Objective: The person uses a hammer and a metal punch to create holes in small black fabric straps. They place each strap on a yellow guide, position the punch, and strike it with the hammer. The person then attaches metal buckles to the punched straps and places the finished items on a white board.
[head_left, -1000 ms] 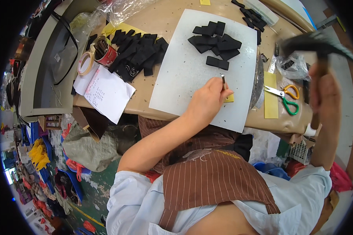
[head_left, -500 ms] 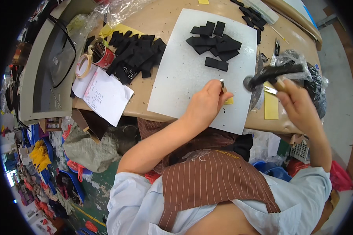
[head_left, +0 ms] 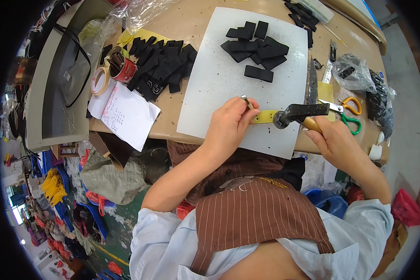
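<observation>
My left hand pinches a slim metal punch that leans over the pale board. Beside those fingers lies a small yellow strip with dark holes; the punch's lower end is hidden by the hand. My right hand is wrapped round the wooden handle of a hammer. The hammer's dark head hangs just right of the yellow strip, partly covering its end. Farther up the board lies a loose group of black fabric pieces, with one folded piece nearest my hands.
Scissors with orange and green handles lie right of the hammer, near plastic bags. At left are a heap of black strips, a red tin, a tape roll and an open notebook.
The hammer has swung left and down from beyond the board's right edge to beside the yellow strip. My left hand has shifted left with the punch, exposing more of the strip.
</observation>
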Motion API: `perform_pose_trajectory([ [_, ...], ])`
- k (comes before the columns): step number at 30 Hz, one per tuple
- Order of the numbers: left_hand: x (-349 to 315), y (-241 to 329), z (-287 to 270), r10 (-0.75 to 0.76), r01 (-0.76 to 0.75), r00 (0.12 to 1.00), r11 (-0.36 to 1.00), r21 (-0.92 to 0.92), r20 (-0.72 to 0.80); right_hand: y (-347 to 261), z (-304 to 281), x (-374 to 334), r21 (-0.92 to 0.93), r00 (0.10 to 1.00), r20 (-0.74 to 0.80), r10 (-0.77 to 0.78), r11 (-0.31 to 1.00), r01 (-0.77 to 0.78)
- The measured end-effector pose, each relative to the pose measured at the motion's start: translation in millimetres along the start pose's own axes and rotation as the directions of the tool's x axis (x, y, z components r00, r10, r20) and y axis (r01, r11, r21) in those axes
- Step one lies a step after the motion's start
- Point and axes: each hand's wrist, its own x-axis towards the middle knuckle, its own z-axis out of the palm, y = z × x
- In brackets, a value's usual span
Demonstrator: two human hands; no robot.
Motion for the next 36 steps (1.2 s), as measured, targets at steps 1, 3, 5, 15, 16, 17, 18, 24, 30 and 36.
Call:
perform_pose_trajectory([
  [1, -1, 0, 1, 0.051, -0.051, 0.999, 0.997, 0.053, -0.011, -1, -7, 0, -0.027, 0.999, 0.007, -0.032, 0.999, 0.032],
  [3, -3, 1, 3, 0.15, -0.142, 0.988, 0.975, 0.169, -0.037, 2, -29, 3, -0.084, 0.994, 0.03, -0.109, 0.99, 0.111],
  [5, -2, 5, 3, 0.203, -0.188, 0.978, 0.955, 0.231, -0.042, 16, -56, -1, 0.161, 0.883, -0.358, -0.305, 0.911, 0.38],
  [15, -6, 2, 8, 0.091, -0.052, 0.988, 0.959, 0.28, -0.128, -11, -68, 9, 0.215, 0.844, -0.481, -0.236, 0.902, 0.374],
  [16, -6, 1, 10, 0.113, -0.084, 0.988, 0.963, 0.255, -0.103, -4, -76, 5, 0.276, 0.804, -0.57, -0.166, 0.884, 0.378],
  [17, -3, 0, 9, 0.142, -0.12, 0.987, 0.965, 0.235, -0.079, -4, -89, 2, 0.297, 0.76, -0.638, -0.125, 0.87, 0.392],
  [18, -1, -1, 9, 0.171, -0.156, 0.984, 0.965, 0.213, -0.055, -8, -108, -4, 0.255, 0.713, -0.69, -0.124, 0.881, 0.4],
  [24, -4, 6, 9, 0.283, -0.277, 0.959, 0.903, 0.328, 0.03, -4, -119, -13, 0.449, 0.816, -0.529, -0.233, 0.739, 0.502],
  [30, -7, -1, 11, 0.031, 0.012, 0.993, 0.932, 0.362, -0.11, 4, -51, 3, 0.282, 0.937, -0.336, 0.094, 0.959, 0.005],
  [36, 19, 17, -17, -0.333, 0.275, 0.941, 0.658, -0.701, 0.057, 127, -4, -33, -0.074, 0.789, -0.493, 0.366, 0.886, -0.457],
])
